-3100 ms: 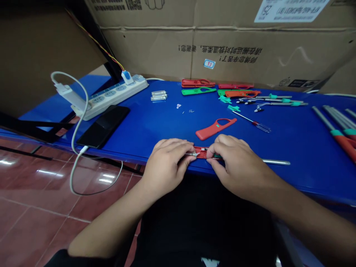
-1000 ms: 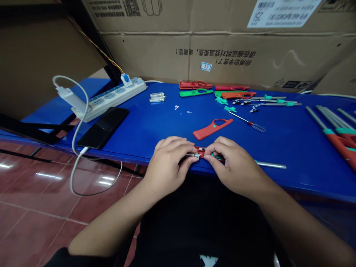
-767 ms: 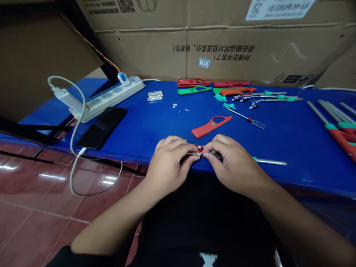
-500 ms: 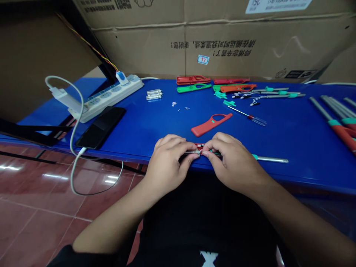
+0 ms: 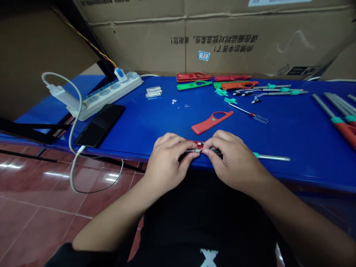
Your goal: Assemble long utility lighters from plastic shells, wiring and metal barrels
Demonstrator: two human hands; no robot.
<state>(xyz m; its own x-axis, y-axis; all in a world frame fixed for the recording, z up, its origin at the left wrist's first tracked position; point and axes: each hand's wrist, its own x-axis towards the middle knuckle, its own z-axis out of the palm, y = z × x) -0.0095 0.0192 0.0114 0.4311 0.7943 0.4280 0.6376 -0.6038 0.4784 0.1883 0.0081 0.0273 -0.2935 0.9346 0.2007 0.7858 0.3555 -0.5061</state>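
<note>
Stacked cardboard cartons [image 5: 222, 37] are standing along the far side of a long blue desk [image 5: 133, 126], and a red tiled floor [image 5: 36, 226] is showing to the left of it. A person in a black shirt [image 5: 208, 226] is sitting at the near edge, working with both hands just above the desk.

Toward the left, a white power strip [image 5: 105, 94] is lying beside a black phone [image 5: 98, 124], which is connected to a white charging cable [image 5: 75, 111]. Across the back, red and green plastic handle shells [image 5: 193, 85] are lying in a loose row, with thin metal rods with teal fittings [image 5: 278, 90] to their right. More long assembled rods [image 5: 336, 118] are lying at the far right. Nearer the middle, a loose red handle shell [image 5: 211, 123] is lying just beside a small screwdriver [image 5: 250, 115].

The left hand [image 5: 167, 163] and right hand [image 5: 233, 159] are meeting over a red handle shell [image 5: 196, 142] near the desk's front edge. The left fingers [image 5: 180, 144] are pinching a thin silver fitting [image 5: 196, 151] at it, while the right fingers [image 5: 207, 150] are closing narrowly on the shell, almost touching the left. A steel rod [image 5: 274, 158] with a teal collar is extending rightward from the right hand.
</note>
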